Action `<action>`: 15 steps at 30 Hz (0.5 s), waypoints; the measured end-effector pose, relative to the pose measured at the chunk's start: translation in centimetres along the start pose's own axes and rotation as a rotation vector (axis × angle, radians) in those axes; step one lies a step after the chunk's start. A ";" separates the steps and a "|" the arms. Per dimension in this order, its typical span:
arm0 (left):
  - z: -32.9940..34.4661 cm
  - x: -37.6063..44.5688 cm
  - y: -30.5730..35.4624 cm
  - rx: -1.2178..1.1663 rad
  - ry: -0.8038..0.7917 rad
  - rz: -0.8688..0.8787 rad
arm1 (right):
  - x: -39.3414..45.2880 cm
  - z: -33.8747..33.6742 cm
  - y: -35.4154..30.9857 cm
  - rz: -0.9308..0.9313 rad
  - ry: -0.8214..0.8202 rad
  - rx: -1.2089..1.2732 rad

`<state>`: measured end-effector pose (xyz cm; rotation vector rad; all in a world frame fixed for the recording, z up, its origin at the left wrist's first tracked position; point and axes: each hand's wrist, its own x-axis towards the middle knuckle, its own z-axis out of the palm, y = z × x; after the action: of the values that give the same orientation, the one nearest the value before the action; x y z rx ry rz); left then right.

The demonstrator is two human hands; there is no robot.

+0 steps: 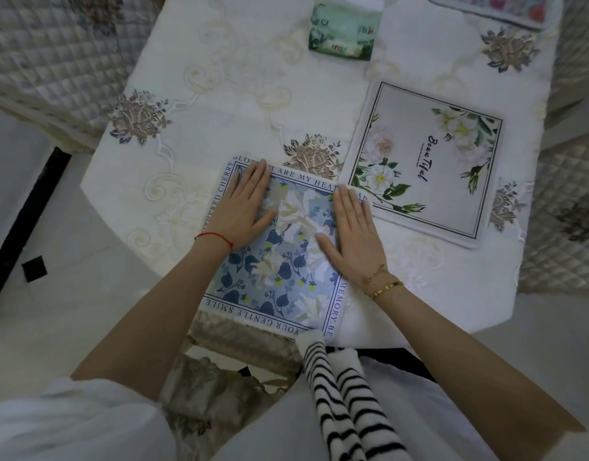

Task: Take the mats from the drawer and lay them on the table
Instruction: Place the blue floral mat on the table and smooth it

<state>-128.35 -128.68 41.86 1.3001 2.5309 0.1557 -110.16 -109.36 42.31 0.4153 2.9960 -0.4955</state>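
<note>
Head view: blue mat (276,261) beside table edge (452,337)

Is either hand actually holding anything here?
No. Left hand and right hand lie flat, fingers straight, pressing on the blue floral mat.

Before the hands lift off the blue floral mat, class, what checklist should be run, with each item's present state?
1. Blue floral mat lies flat on the tablecloth: ok, no curl shows.
2. Left hand and right hand press with straight fingers, gripping nothing: ok.
3. Blue mat sits fully on the table: not ok, its near corner reaches or overhangs the table edge.
4. Blue mat is clear of the white Beautiful mat: cannot tell, their corners meet beside the right fingertips.
5. Green tissue pack is out of the way: ok.
6. More mats left in the drawer: cannot tell, the drawer is out of view.
</note>
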 end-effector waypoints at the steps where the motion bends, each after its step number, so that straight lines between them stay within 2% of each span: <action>1: 0.1 -0.2 0.4 0.014 0.002 0.013 | -0.1 0.2 -0.5 -0.038 -0.014 -0.004; 6: 1.2 -2.3 0.9 0.004 -0.008 -0.061 | -1.2 1.9 -1.6 -0.036 -0.068 -0.036; 15: 1.2 -8.9 -3.4 -0.114 0.012 -0.248 | -5.2 1.3 1.2 0.105 -0.062 -0.057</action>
<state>-125.72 -137.94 41.78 0.9373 2.6238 0.2498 -104.74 -109.98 41.37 0.5392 2.9020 -0.4052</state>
